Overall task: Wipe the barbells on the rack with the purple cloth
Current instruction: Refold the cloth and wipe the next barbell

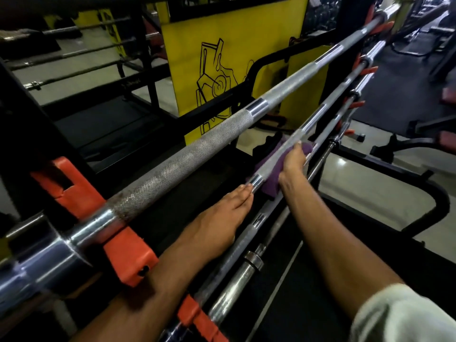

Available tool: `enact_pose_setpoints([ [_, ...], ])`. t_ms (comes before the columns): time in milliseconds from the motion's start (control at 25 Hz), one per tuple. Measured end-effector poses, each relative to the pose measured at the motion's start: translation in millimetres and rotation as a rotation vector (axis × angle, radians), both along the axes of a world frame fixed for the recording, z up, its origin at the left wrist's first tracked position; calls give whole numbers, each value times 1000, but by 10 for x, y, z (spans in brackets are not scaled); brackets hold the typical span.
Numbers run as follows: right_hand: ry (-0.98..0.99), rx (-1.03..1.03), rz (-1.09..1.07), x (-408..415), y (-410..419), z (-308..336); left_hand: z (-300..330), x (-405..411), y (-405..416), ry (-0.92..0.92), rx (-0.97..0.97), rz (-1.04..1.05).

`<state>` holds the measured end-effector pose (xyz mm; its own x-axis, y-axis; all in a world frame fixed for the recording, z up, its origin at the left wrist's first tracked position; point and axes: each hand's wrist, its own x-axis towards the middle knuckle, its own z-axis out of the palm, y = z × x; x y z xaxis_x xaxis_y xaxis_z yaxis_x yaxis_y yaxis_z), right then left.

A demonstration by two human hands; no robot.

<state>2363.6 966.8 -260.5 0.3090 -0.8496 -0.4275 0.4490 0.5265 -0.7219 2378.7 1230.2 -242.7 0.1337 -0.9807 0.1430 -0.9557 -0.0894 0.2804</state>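
- Near left: top bar (172, 166) sits in an orange cradle (123, 245); its sleeve fills the lower-left corner. Knurled shaft runs diagonally up to the far right.
- Near bottom: a second orange cradle (197, 317) carries the next bar down (318, 114). A lower bar (237, 290) lies just beside it, on its right.
- Left hand (219, 218): fingers straight, holding nothing, fingertips touching the second bar at a smooth chrome band. Forearm passes under the top bar, close to the cradle's edge.
- Right hand (293, 161): farther along the same bar, curled over it and gripping the cloth (267, 187) against the shaft.
- Cloth is purple, wrapped under and around the second bar, between the two hands and under the right palm. One edge pokes out past the right fingertips.
- Gap between top bar and second bar is narrow near the cradles and wider mid-span, where the hands are.
- Right of the lower bars: open floor (370, 188) and a black frame tube (439, 206).
- Far: yellow panel (187, 58) behind the rack; more orange cradles (370, 70) at the bars' far ends, tightly stacked.
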Motion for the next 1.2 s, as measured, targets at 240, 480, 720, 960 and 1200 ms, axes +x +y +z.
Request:
enact_pose_setpoints([
  [240, -17, -3, -99, 21, -122, 153, -112, 49, -14, -19, -19, -13],
  [480, 117, -37, -50, -66, -73, 231, -69, 48, -29, -43, -16, -7],
  [720, 455, -325, 168, -591, 863, -183, 55, -78, 76, -37, -123, 51],
  [960, 412, -1222, 229, -958, 1390, -109, -14, -37, 480, -34, -34, 13],
  [1200, 1042, -1963, 376, -506, 1138, 39, -28, -47, 707, 14, -28, 31],
])
